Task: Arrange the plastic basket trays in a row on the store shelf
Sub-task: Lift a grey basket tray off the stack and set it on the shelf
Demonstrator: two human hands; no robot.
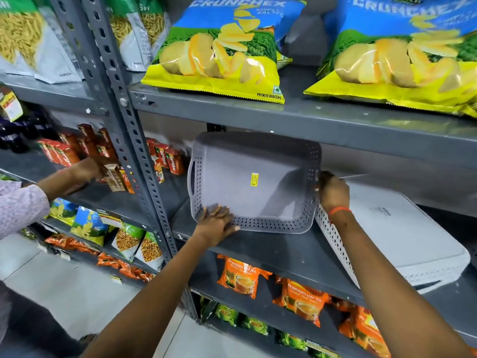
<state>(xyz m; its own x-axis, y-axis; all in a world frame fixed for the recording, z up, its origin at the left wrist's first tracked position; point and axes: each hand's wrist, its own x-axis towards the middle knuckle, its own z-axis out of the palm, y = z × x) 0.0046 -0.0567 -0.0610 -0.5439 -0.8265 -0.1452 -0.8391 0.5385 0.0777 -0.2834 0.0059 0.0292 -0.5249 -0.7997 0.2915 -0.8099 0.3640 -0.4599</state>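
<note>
A grey perforated basket tray (254, 182) stands tilted on its long edge on the grey middle shelf (289, 251), its inside with a yellow price sticker facing me. My left hand (218, 223) grips its lower rim near the left corner. My right hand (333, 192) holds its right rim. To the right, a white perforated basket tray (402, 236) lies upside down on the same shelf, partly behind my right forearm.
Large chip bags (222, 52) sit on the shelf above. Orange tea packets (302, 298) fill the shelf below. At left, another person's hand (87, 169) handles brown cartons (116, 177) on the neighbouring shelf. A slotted steel upright (129, 130) separates the bays.
</note>
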